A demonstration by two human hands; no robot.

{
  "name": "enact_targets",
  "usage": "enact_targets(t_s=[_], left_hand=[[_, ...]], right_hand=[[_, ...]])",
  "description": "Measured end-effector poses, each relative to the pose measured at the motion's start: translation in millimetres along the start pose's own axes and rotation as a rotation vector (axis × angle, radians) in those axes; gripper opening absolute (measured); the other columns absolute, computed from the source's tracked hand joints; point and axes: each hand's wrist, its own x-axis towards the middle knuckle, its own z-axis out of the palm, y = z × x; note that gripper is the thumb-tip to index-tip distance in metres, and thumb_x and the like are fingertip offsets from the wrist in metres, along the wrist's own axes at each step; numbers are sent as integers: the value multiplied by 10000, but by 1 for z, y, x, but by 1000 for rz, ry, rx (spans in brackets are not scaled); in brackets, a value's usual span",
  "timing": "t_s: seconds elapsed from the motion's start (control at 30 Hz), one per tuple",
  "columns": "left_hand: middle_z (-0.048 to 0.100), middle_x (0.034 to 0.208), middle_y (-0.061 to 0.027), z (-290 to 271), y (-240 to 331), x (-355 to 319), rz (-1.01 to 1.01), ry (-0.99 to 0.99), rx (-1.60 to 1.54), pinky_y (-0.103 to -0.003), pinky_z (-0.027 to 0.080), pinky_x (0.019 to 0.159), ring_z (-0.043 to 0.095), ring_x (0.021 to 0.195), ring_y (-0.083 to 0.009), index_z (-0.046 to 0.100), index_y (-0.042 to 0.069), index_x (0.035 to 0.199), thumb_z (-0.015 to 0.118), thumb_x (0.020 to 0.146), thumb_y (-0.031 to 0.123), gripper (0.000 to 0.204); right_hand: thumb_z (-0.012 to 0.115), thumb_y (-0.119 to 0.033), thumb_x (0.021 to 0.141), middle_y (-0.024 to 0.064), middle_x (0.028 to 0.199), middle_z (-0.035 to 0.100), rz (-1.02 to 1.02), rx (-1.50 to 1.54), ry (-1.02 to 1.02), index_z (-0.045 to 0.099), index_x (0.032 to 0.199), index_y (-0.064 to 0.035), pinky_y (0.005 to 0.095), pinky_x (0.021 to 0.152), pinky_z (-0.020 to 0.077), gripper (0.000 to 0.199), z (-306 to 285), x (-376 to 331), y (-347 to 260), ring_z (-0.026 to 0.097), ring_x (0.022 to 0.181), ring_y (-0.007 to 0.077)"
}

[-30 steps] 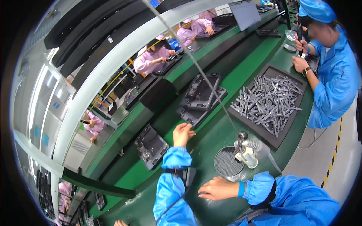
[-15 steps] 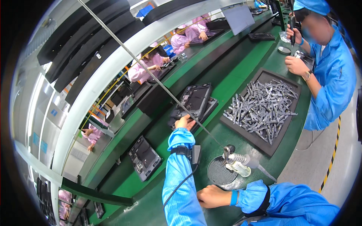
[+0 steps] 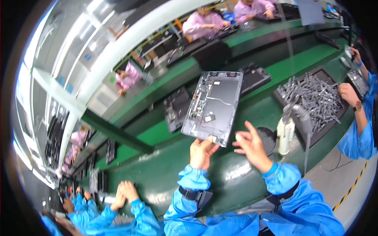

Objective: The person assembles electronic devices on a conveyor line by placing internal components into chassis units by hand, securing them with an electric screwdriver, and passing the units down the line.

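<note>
My left hand (image 3: 202, 153) grips the near edge of a flat grey panel (image 3: 214, 106), a device back shell with small boards and a thin cable on its inner face. It is lifted off the green bench and tilted up toward me. My right hand (image 3: 251, 146) hovers just right of the panel's near corner, fingers spread, holding nothing. Both sleeves are blue, and a black strap circles my left forearm.
A white bottle with a hose (image 3: 286, 133) stands beside a round black pad (image 3: 269, 138). A black tray of grey metal parts (image 3: 313, 96) lies further right. Dark panels (image 3: 176, 109) rest on the green bench (image 3: 165, 177). Other workers' hands show at right (image 3: 348, 93) and lower left (image 3: 124, 192).
My left hand reached out to a dark panel on the bench, then lifted a grey panel up toward me. My right hand rose off the bench to beside it.
</note>
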Motion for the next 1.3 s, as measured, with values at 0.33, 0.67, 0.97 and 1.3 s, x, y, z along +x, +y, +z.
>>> enact_targets(t_s=[0.33, 0.67, 0.97, 1.3], left_hand=[[569, 1169, -197, -22, -62, -171, -410, -35, -133, -315, 535, 792, 648, 934, -269, 454, -43, 1223, 526, 942, 229, 399], [657, 779, -99, -52, -49, -192, -253, -89, 233, -228, 502, 567, 594, 630, -100, 635, -38, 979, 573, 896, 54, 139], [556, 656, -61, -60, -43, -161, 456, 90, 1001, -253, 400, 479, 512, 517, -131, 648, 2, 877, 686, 745, 14, 138], [565, 737, -73, -42, -47, -146, 603, 93, 1136, -345, 456, 588, 571, 679, -243, 633, 36, 867, 772, 637, 80, 273]], right_hand=[[567, -52, 865, 152, 1031, 617, 226, -290, -591, 188, 1435, 10, 251, 637, 505, 687, -7, -8, 3, 619, 781, 152], [639, -92, 774, 103, 842, 652, -509, -1143, -442, 683, 891, -43, 403, 661, 492, 134, 7, -36, -14, 622, 754, 330], [750, -207, 724, 88, 785, 597, -315, -1208, -827, 654, 874, -20, 306, 563, 454, 257, 25, -42, -17, 588, 628, 196], [692, -126, 768, 137, 698, 658, 116, -933, -819, 668, 822, 6, 308, 572, 479, 145, 33, -40, -18, 637, 602, 201]])
